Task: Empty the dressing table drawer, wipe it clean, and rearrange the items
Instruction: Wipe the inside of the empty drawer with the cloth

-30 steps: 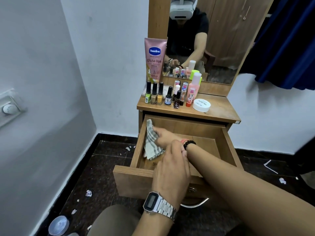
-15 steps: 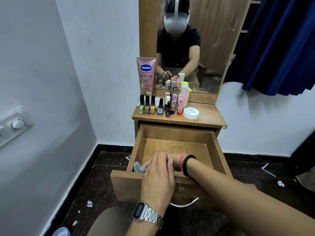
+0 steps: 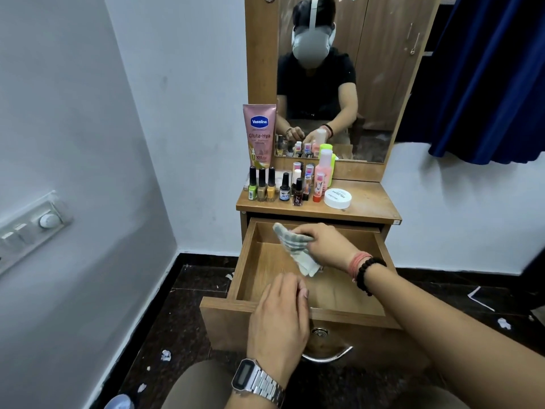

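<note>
The wooden drawer [image 3: 244, 261] of the dressing table is pulled out, its inside bare. My right hand [image 3: 327, 246] grips a checked cloth [image 3: 295, 246] over the back of the drawer. My left hand [image 3: 280, 326], with a metal watch at the wrist, rests on the drawer's front edge and covers part of it. On the tabletop [image 3: 371, 202] stand several nail polish bottles [image 3: 262, 185], a pink Vaseline tube [image 3: 259, 134], a pink bottle [image 3: 323, 172] and a white round jar [image 3: 337, 198].
A mirror [image 3: 368, 84] rises behind the tabletop. White walls close in on the left, with a switch panel [image 3: 32, 228]. The dark floor [image 3: 191, 320] holds scraps of paper. A blue curtain [image 3: 495, 78] hangs at the right.
My right hand with the cloth swept from the drawer's back left to its front left, then returned to the back. The camera tilted up, showing more of the mirror.
</note>
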